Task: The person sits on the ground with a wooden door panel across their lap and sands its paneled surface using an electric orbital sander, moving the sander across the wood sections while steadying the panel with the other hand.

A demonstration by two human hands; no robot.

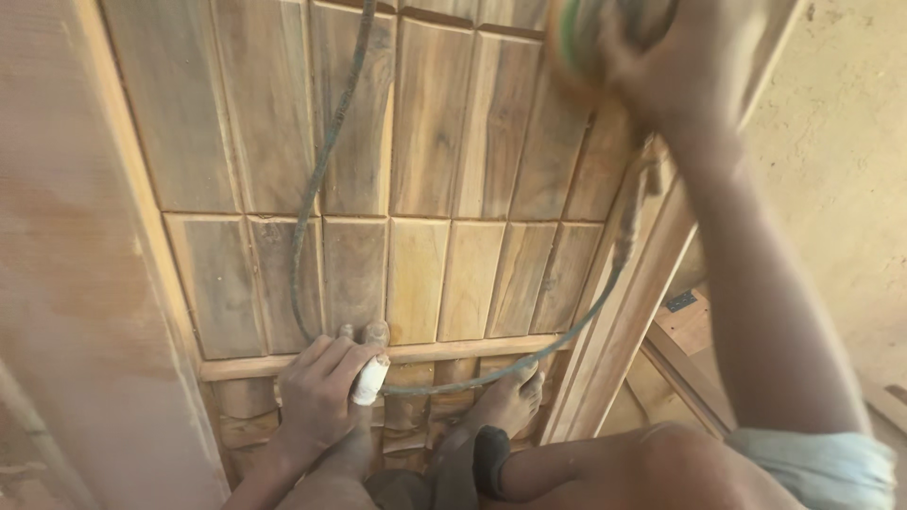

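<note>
Many smooth rectangular wooden panels [416, 179]

Dusty concrete floor [841, 179]; warm daylight

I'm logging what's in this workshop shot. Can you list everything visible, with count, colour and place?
Door: one, brown wood with raised panels, lying flat, fills the centre.
Sander: one, green, blurred, top right on the door.
Cable: one, grey-green, loops across the panels to the sander.
Floor: tan, dusty, right side.
Left hand: rests on the door's lower rail, one finger wrapped in white.
Right hand: grips the sander.
Feet: bare, on the door's lower edge.
</note>
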